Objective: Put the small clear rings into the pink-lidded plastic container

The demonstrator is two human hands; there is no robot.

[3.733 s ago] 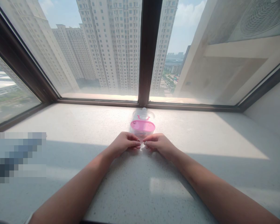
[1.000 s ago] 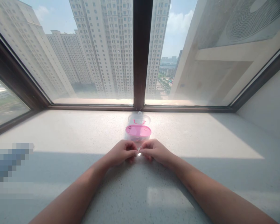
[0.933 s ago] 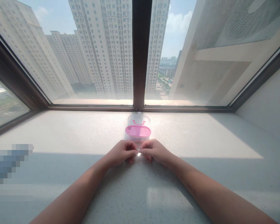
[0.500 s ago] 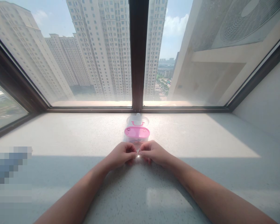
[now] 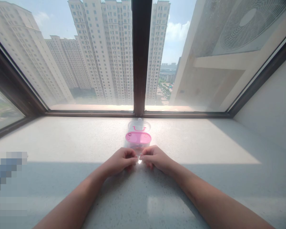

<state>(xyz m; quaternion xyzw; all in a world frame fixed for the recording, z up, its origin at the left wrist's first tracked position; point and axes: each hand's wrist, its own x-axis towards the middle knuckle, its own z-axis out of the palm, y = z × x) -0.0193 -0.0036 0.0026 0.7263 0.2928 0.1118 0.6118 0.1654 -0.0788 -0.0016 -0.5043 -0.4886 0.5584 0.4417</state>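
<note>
My left hand [image 5: 121, 160] and my right hand [image 5: 155, 158] rest knuckles-up on the speckled white windowsill [image 5: 62, 140], fingertips meeting. Both are curled in a pinch around a tiny shiny object [image 5: 139, 158] that glints between them; it is too small to name. Just beyond the fingertips stands a small clear plastic box with a pink tray [image 5: 138, 138], its clear lid [image 5: 139, 125] tipped back toward the window.
A dark window frame post [image 5: 139, 57] rises right behind the box, with glass panes on both sides. A white wall [image 5: 271, 117] closes the sill on the right. A blurred-out patch [image 5: 4, 178] lies at the left edge.
My hands stay pinched together in the same spot by the box. The view has tilted upward a little, so hands and box sit lower in the picture.
</note>
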